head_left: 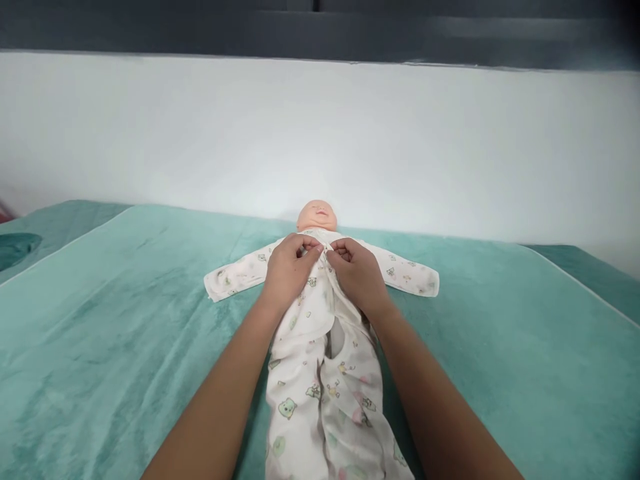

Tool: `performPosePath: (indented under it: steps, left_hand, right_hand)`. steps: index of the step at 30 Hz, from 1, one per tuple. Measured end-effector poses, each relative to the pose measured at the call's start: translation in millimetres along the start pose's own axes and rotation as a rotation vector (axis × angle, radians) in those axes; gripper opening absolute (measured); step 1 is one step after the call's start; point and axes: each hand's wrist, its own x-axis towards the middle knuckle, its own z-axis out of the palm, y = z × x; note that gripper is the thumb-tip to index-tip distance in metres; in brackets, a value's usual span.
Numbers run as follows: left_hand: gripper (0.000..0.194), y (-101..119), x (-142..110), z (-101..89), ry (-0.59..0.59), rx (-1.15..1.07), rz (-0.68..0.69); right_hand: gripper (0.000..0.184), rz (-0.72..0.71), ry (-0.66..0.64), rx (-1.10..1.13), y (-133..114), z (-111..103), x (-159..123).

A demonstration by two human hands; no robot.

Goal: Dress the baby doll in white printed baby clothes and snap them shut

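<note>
A baby doll (317, 215) lies on its back, its head toward the wall. It wears a white printed baby shirt (305, 317) with both sleeves stretched out sideways, and matching printed trousers (295, 400). My left hand (293, 263) pinches the shirt's front edge just below the doll's neck. Close beside it, my right hand (357, 270) pinches the other front edge at the same height. Below my hands the two front panels part, and a grey patch shows at the trouser waist. Any fastener between my fingertips is too small to make out.
A teal plush blanket (140, 333) spreads under the doll on both sides. Behind the doll's head rises a white wall (320, 133), with a dark band (320, 37) along its top. Darker teal fabric (595, 273) lies beyond the blanket's edges.
</note>
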Motion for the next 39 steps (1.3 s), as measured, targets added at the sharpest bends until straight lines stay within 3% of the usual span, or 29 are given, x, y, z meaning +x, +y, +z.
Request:
performPosePath:
  steps: [4, 9, 16, 22, 29, 33, 39]
  left_hand:
    - [0.012, -1.4, 0.4, 0.2, 0.010, -0.020, -0.002]
    - [0.013, -3.8, -0.1, 0.8, -0.009, 0.007, 0.025]
    - [0.018, -0.9, -0.2, 0.6, -0.027, 0.026, 0.009]
    - [0.024, 9.0, -1.9, 0.4, -0.045, -0.083, -0.142]
    - [0.012, 10.9, -4.9, 1.6, -0.046, -0.268, -0.296]
    - [0.014, 11.1, -5.5, 0.4, -0.048, -0.333, -0.355]
    - [0.012, 17.0, -6.8, -0.3, 0.008, -0.310, -0.300]
  right_hand:
    - [0.020, 0.064, -0.025, 0.150, 1.4, -3.8, 0.3]
    - [0.025, 0.048, -0.080, 0.251, 4.6, -6.2, 0.5]
    - [0.030, 0.007, -0.137, 0.154, 3.2, -6.8, -0.4]
    - [0.022, -0.055, -0.188, 0.099, 4.6, -10.2, -0.6]
    - [0.028, -0.110, -0.283, 0.192, 5.6, -12.4, -0.9]
    - [0.029, -0.053, -0.226, 0.319, 8.8, -9.7, 0.8]
    - [0.027, -0.055, -0.139, 0.193, 9.4, -7.1, 1.6]
